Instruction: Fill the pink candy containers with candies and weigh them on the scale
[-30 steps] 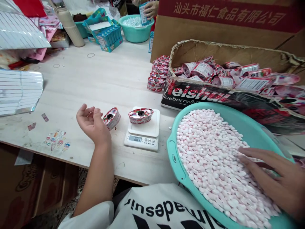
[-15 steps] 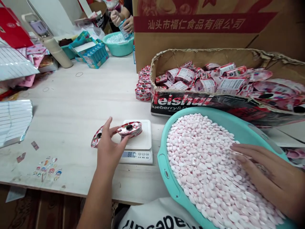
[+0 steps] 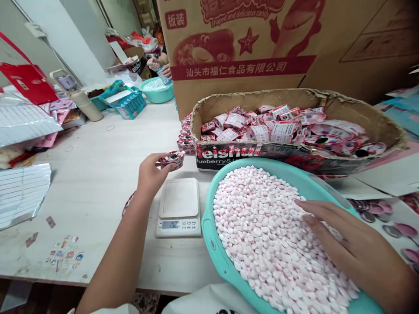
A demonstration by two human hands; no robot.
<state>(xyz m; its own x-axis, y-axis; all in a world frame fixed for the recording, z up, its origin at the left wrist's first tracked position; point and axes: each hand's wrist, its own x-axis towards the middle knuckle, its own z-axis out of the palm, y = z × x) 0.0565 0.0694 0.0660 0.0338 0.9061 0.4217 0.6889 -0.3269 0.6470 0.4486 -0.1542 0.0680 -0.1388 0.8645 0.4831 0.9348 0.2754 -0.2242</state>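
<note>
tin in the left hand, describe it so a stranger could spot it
Left of the teal basin of pink candies sits a white scale. Just beyond it, the left hand holds a small red oval tin with a dark hole on top. Unlike the tins stacked by the cardboard tray, it alone is held in the air.

The near basin (image 3: 209, 237) is teal and holds pale pink-and-white candies (image 3: 262, 226). The scale (image 3: 179, 207) is white. The far carton (image 3: 327, 39) is brown with a red band.
</note>
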